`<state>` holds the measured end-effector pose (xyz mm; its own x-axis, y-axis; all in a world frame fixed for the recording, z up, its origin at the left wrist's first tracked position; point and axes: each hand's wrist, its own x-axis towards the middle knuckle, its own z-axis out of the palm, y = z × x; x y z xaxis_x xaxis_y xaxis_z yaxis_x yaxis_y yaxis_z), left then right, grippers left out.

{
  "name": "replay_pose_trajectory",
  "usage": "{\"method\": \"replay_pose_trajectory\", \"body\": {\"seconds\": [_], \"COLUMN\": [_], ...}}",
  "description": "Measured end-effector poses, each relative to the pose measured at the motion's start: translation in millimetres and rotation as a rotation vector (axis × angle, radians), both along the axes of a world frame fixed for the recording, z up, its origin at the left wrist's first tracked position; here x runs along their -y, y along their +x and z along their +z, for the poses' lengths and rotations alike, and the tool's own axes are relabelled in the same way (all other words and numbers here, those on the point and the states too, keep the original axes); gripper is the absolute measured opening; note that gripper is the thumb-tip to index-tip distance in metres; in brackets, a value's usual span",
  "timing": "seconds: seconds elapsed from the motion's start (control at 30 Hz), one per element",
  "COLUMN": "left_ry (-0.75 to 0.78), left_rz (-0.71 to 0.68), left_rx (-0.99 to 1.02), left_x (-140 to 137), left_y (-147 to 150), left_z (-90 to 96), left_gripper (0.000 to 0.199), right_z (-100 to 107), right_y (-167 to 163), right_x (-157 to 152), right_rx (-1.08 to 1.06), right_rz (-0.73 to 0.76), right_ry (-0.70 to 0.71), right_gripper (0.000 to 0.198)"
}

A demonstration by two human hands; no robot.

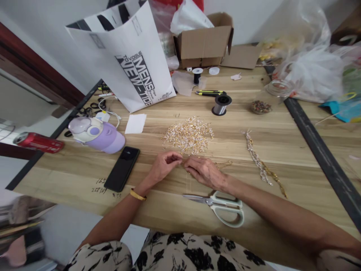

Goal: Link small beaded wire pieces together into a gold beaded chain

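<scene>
Just in front of a pile of small gold and clear beads, my two hands meet with their fingertips nearly touching. My left hand is closed in a pinch, and what sits between its fingers is too small to make out. Curled knuckles-up, my right hand has its fingers pressed together on something hidden. A thin gold chain lies on the wood past the right hand. Faint strands seem to hang below its fingers. Nearer to me lie scissors with pale handles, blades pointing left.
Left of the hands are a black phone, a purple bottle and a red can. Behind stand a wire spool, a utility knife, a paper bag and a cardboard box. Silver and gold chains lie right.
</scene>
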<state>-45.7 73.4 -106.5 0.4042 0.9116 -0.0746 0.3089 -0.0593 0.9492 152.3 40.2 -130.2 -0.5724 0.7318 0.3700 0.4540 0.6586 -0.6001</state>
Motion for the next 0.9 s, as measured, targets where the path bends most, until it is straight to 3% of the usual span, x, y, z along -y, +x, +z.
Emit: {"method": "replay_pose_trajectory", "body": {"seconds": [0.2,0.9], "left_ry": [0.08,0.121], "left_rz": [-0.145,-0.149], "left_rx": [-0.095,-0.17], "left_x": [-0.6,0.9], "left_y": [-2.7,-3.2], "left_z": [2.3,-2.7], "left_gripper": [0.017,0.01], "right_z": [2.7,6.1], "right_y": [-0.1,-0.9], "right_x": [0.9,1.7], "right_rx": [-0.037,-0.067], "right_rz": [-0.006,-0.016], "right_ry": [0.002,-0.041], "right_gripper": [0.015,0.015]}}
